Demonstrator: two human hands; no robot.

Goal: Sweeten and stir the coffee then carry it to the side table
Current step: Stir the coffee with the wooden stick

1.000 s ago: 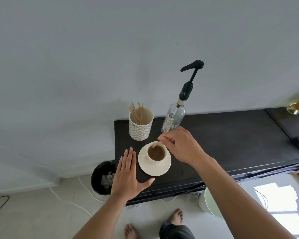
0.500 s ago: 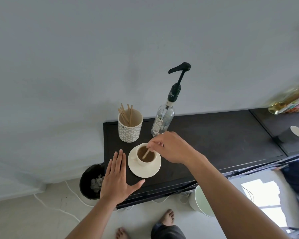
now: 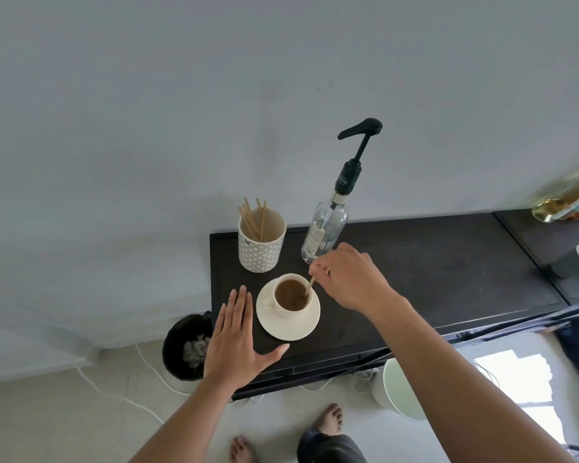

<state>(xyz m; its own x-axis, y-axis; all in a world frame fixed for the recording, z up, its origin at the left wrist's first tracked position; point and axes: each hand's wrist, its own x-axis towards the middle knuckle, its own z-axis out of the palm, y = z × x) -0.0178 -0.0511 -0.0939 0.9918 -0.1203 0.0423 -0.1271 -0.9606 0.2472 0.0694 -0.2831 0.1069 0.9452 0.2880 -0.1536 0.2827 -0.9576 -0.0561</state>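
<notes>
Head view: right hand (image 3: 351,279) pinches a wooden stirrer (image 3: 309,286) dipped in the coffee cup (image 3: 291,295) on its saucer (image 3: 288,324); left hand (image 3: 236,342) lies flat, fingers spread, at the saucer's 8 o'clock on the dark table (image 3: 432,272). Syrup pump bottle (image 3: 326,233) stands at the cup's 1 o'clock.

Bare forearms, bare feet (dark trousers) (image 3: 331,447)
</notes>
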